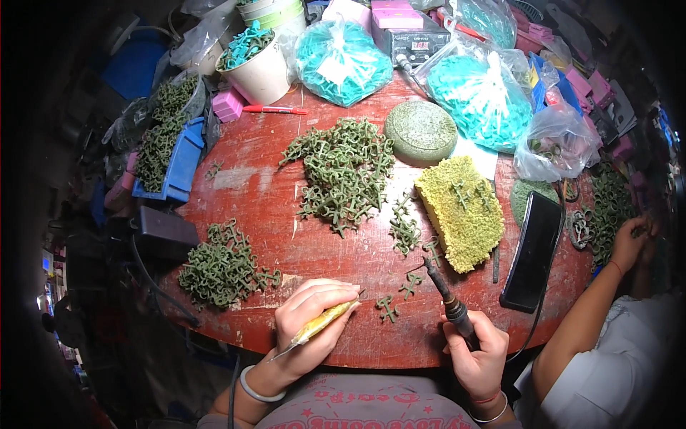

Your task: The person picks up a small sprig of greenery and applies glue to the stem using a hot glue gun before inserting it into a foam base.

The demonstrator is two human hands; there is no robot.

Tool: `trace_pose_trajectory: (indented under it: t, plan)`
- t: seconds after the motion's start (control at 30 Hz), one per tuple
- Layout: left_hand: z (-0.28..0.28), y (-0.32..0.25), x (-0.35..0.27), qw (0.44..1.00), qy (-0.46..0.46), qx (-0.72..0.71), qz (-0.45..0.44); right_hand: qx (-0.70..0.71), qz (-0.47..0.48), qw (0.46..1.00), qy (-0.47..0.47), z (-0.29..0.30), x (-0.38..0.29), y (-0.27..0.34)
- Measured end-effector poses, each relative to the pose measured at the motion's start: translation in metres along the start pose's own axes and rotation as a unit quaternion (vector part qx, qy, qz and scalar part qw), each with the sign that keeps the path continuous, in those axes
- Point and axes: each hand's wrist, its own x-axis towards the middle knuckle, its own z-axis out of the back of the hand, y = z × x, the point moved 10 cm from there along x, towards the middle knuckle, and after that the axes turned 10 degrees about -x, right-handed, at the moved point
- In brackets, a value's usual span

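Note:
My left hand [308, 316] grips a slim pointed tool with a yellow wrapped handle [321, 323], its fine dark tip towards the table's middle. In my right hand [478, 348] is a corded heated pen [455, 312], like a soldering iron, with its bent tip pointing up and left. Between the tools lie two loose green wax-like pieces, one nearer me [387, 309] and another [411, 286] by the pen. Beyond the pen tip, a yellow sponge block [462, 225] carries two similar pieces. A small group of pieces [404, 225] lies left of the sponge.
Heaps of green pieces stand at centre [345, 171] and left [222, 268] on the red table [257, 201]. A round green disc [420, 131], bags of turquoise pieces [343, 64], a control box [418, 45] and a phone [530, 252] surround them. A co-worker's arm [584, 322] reaches in at right.

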Motion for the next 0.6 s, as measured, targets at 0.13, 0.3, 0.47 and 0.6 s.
trace_pose_trajectory:
  t: [0.13,0.3,0.47,0.6]
  plan:
    - [0.0002,-0.0022,0.0017,1.0,0.003,0.006,-0.002,0.006,-0.003,1.0,-0.005,0.0,0.0007,0.0011]
    - [0.0006,-0.0017,0.0023,1.0,0.001,-0.001,0.0,0.0,0.0,1.0,-0.004,0.0002,0.0016,0.0029]
    - [0.0013,-0.0011,0.0007,1.0,-0.003,0.001,0.0,-0.002,0.003,1.0,-0.003,0.0005,0.0006,0.0027]
    - [0.0023,-0.0014,0.0006,1.0,-0.009,-0.006,0.01,0.002,-0.002,1.0,-0.006,0.001,-0.0005,0.0009]
